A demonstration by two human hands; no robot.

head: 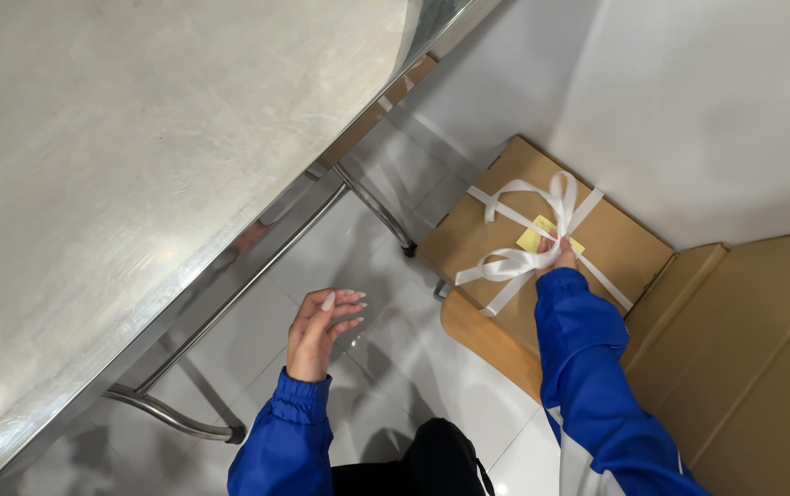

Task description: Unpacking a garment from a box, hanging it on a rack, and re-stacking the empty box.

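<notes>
**A hand grips the ribbon of a tied cardboard box on the floor beside a steel table**

At far left, a brushed stainless steel table [138, 165] fills the view from above, its tubular legs [184, 422] standing on glossy white floor tiles [413, 367]. Just right of the table edge, the left hand [320, 332] hangs in the air in a blue sleeve, palm up, fingers loosely curled, holding nothing.

Further right, a flat brown cardboard box [542, 239] sits on the floor against a white wall [689, 110]. It is tied crosswise with white ribbon [514, 262], looped in a loose bow over a small yellow note [535, 237]. The right hand [556, 253] is closed on the ribbon at the knot. More plain cardboard [762, 367] leans at far right.

Risks, as a judgement: pulling on the bow could undo it or slide the ribbon off a corner, tipping the box. Lifted by one hand only, the box could swing into the table leg [386, 216] just beside it.
</notes>
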